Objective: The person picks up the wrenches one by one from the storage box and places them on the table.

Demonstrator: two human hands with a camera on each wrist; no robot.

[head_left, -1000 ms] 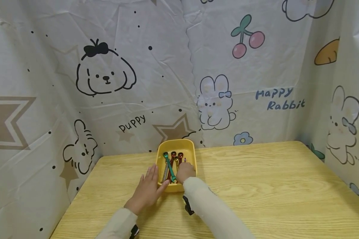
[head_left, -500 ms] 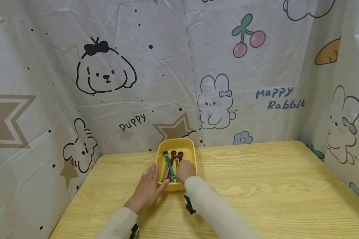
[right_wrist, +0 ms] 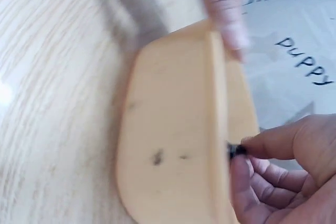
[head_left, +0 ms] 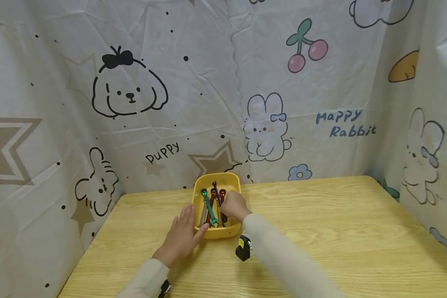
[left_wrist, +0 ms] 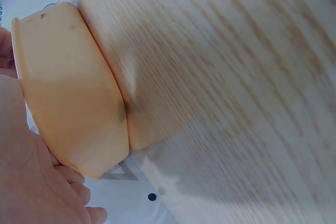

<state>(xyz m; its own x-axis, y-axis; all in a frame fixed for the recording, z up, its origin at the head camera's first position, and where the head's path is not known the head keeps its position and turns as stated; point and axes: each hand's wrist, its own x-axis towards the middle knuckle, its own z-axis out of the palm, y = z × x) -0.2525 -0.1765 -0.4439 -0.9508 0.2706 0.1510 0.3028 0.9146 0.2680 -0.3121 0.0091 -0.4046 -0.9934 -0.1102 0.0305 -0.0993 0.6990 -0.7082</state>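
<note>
A yellow plastic bin point(head_left: 220, 234) stands on the table and contains several coloured wrenches. My left hand point(head_left: 180, 236) lies along its left side, fingers extended, the thumb at the front rim. My right hand point(head_left: 234, 205) is over the bin's right part, pinching a purple wrench point(head_left: 215, 189) whose far end tips up toward the back. A dark end of that wrench point(right_wrist: 237, 150) shows between thumb and fingertips in the right wrist view. Beneath lie a green wrench point(head_left: 209, 209), a red wrench point(head_left: 211, 215) and a silver wrench point(head_left: 204, 213), among others partly hidden by the hand.
The wood-grain table point(head_left: 313, 223) spreads to both sides of the bin. A patterned cloth point(head_left: 193, 82) hangs close behind the bin and along both sides. Black wrist cameras sit on the sleeves, one of them the right wrist camera point(head_left: 243, 248).
My right hand has risen slightly and shifted right, drawing the purple wrench into sight over the other wrenches. My left hand stays at the bin's left side.
</note>
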